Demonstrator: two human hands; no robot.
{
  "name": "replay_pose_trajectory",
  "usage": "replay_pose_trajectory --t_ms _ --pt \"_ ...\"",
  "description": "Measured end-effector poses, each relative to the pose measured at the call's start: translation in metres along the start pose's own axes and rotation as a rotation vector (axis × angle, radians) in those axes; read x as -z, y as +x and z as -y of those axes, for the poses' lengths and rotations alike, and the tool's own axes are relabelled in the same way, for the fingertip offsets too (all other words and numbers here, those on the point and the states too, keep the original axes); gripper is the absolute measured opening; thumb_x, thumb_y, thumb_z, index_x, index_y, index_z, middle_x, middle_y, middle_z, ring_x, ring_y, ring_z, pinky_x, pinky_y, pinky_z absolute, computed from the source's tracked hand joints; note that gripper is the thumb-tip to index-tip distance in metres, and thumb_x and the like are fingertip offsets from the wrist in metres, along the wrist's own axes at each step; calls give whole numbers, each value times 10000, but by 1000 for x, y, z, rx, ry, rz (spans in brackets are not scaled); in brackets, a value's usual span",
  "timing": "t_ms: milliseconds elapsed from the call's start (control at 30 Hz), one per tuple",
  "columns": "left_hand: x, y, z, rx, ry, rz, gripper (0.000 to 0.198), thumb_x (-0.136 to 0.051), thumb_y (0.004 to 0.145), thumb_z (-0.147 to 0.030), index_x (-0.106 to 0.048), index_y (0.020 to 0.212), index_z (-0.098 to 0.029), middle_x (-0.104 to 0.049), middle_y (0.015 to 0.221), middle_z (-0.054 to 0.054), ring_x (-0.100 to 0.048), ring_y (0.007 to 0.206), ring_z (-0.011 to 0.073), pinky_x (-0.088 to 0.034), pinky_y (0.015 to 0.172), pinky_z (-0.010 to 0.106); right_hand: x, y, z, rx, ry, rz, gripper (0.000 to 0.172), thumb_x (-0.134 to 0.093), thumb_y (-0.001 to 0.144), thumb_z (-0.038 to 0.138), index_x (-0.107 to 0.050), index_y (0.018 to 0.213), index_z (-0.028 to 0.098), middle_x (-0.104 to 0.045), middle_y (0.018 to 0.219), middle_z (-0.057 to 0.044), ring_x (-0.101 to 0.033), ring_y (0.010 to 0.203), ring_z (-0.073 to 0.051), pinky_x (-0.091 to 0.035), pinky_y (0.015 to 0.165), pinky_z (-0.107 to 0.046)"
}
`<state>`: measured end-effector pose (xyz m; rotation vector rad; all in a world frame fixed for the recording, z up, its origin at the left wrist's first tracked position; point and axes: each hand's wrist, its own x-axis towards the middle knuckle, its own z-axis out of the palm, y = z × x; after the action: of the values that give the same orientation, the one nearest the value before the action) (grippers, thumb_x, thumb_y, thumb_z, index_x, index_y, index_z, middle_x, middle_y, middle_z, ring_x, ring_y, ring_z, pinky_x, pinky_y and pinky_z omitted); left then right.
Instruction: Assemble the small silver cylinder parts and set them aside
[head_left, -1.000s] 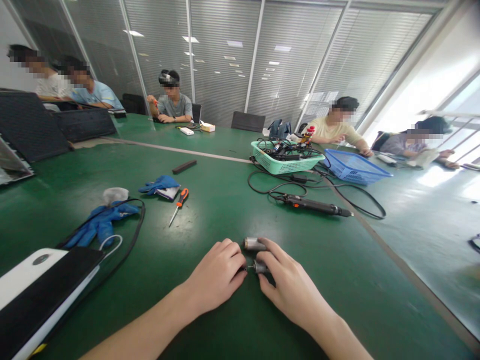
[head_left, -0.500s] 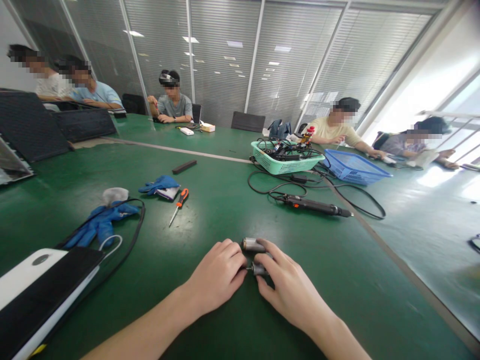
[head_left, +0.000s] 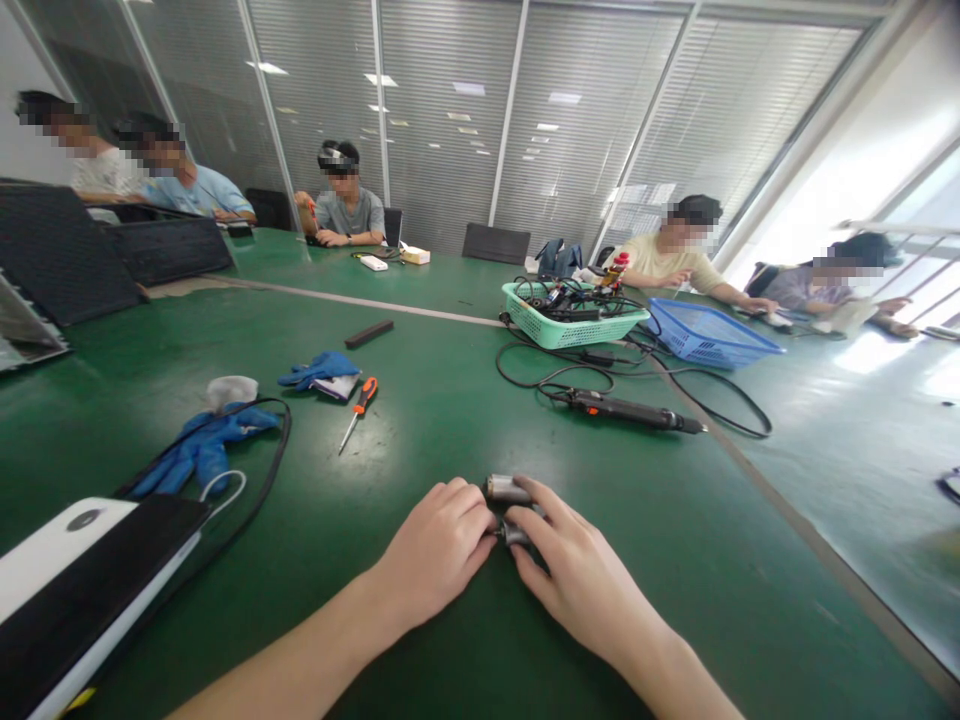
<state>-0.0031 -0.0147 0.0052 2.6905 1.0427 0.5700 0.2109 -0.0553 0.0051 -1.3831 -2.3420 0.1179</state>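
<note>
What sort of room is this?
Likely an office-type room used as a workshop: a big green table holds an orange-handled screwdriver and a black corded power tool, with a glass partition behind.

2 cyls (head_left: 507, 488) btwn L hand (head_left: 442, 545) & R hand (head_left: 576, 550), 1 behind other. On desk (head_left: 450, 425): screwdriver (head_left: 365, 396) fwd L, glove (head_left: 201, 448) further L; elec. driver (head_left: 634, 411) fwd R, basket (head_left: 570, 334) w/ cables (head_left: 559, 293) behind it.

Beyond the far silver cylinder (head_left: 507, 488), tabletop (head_left: 450, 400) leaves free passage between the screwdriver (head_left: 365, 398), farther left, and the power driver (head_left: 630, 408), farther right; beside the cylinder, left hand (head_left: 441, 548) and right hand (head_left: 574, 552) block access.
</note>
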Motion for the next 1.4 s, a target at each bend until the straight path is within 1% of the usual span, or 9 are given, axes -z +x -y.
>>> replay_pose_trajectory --t_ms 167,333,600,733,900,1133,1267,1400 --pt "-2 -1 0 11 20 2 50 -637 987 -171 -600 953 -177 -642 1022 53 -569 980 249 -482 849 397 -1 0 -1 5 -24 -7 275 -537 958 148 -606 1213 226 -482 1503 -144 -640 1224 -307 -581 1013 -478" --pt "-6 -2 1 22 -56 -14 51 -642 984 -168 -597 987 -190 -641 1038 39 -563 1006 239 -478 896 388 -3 -1 -2 11 -25 1 258 -521 982 166 -606 1217 232 -480 1508 -146 -629 1243 -309 -575 1027 -492" --pt "-6 -2 0 34 -104 -15 155 -602 944 -69 -596 1025 -202 -635 1067 36 -552 1031 234 -471 921 381 -2 0 -2 4 -20 17 256 -509 1002 162 -593 1236 224 -473 1510 -158 -617 1259 -319 -563 1043 -514" --pt "-6 -2 1 65 -82 -21 123 -614 956 -101 -608 1025 -203 -634 1058 35 -551 1027 237 -472 897 379 -2 1 -2 6 -23 19 254 -526 993 158 -602 1225 227 -476 1510 -157 -625 1254 -322 -569 1037 -523" --pt "-5 -3 2 90 -11 13 29 -626 982 -178 -639 967 -199 -609 1030 40 -542 1022 248 -468 877 396 -2 1 -2 17 -38 16 265 -532 991 155 -604 1237 223 -478 1509 -164 -628 1256 -327 -581 1024 -524" --pt "-6 -2 2 55 -5 19 48 -613 996 -171 -635 959 -193 -608 1031 42 -537 1011 239 -458 864 384 -2 0 -3 16 -56 40 256 -481 1031 182 -594 1256 232 -454 1528 -168 -608 1281 -332 -564 1042 -535" --pt "-5 -3 1 44 -6 26 65 -608 1008 -186 -647 956 -193 -617 1020 38 -544 1004 235 -453 862 385 -2 2 -2 18 -56 31 275 -450 1046 186 -612 1263 233 -465 1519 -169 -613 1273 -321 -570 1033 -527" --pt "-3 -2 0 36 7 38 121 -574 1034 -212 -663 956 -190 -620 1004 44 -551 991 234 -454 849 383 -1 3 -1 21 -60 17 290 -447 1042 169 -630 1259 231 -483 1507 -168 -613 1272 -317 -571 1030 -527"
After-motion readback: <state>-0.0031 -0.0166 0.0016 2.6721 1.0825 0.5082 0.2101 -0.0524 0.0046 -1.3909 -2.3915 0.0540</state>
